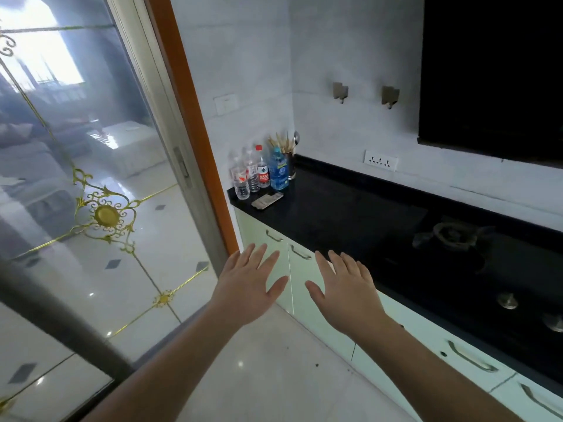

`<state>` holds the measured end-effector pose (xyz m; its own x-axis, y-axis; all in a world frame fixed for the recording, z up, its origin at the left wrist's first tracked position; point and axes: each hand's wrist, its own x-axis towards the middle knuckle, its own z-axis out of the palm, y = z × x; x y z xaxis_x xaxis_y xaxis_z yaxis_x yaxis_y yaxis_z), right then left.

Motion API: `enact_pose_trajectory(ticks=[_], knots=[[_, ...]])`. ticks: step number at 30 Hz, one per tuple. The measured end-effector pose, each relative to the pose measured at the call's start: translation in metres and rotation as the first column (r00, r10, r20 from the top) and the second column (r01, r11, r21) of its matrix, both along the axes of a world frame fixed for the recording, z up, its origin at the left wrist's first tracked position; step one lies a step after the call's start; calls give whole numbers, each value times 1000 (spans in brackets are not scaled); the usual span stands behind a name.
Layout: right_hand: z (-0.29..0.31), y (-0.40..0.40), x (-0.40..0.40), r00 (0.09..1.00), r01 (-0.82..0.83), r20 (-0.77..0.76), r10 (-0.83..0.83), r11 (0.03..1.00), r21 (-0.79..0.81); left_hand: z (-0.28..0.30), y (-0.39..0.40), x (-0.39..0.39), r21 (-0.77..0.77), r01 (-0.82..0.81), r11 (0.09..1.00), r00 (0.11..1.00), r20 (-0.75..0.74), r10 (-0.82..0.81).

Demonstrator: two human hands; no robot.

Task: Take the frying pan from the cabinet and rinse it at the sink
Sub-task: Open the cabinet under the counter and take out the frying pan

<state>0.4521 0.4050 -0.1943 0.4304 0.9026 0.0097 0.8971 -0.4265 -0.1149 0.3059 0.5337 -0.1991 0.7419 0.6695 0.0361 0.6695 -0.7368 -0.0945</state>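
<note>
Step, cabinet opening: our left hand (248,287) and right hand (347,292), both spread and empty, hover before the pale green cabinet doors (275,254); frying pan unseen, presumably inside; we should hook one curved metal handle (300,252) and pull squarely.

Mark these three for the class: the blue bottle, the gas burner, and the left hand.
blue bottle (278,173): head view, on its label, mid-body.
gas burner (452,234): head view, on the ring at its centre.
left hand (248,287): head view, on the back of the hand.
</note>
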Motion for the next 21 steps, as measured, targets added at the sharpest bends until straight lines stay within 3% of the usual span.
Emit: enact_pose_trajectory(ticks=[10,21], knots=[[-46,103,8,998,60,-29,-62,996,-70,-48,108,8,-84,97,992,995,34,-94],[-103,209,-15,986,143,-67,-152,982,-124,-96,235,-4,-162,234,959,970,-33,-242]])
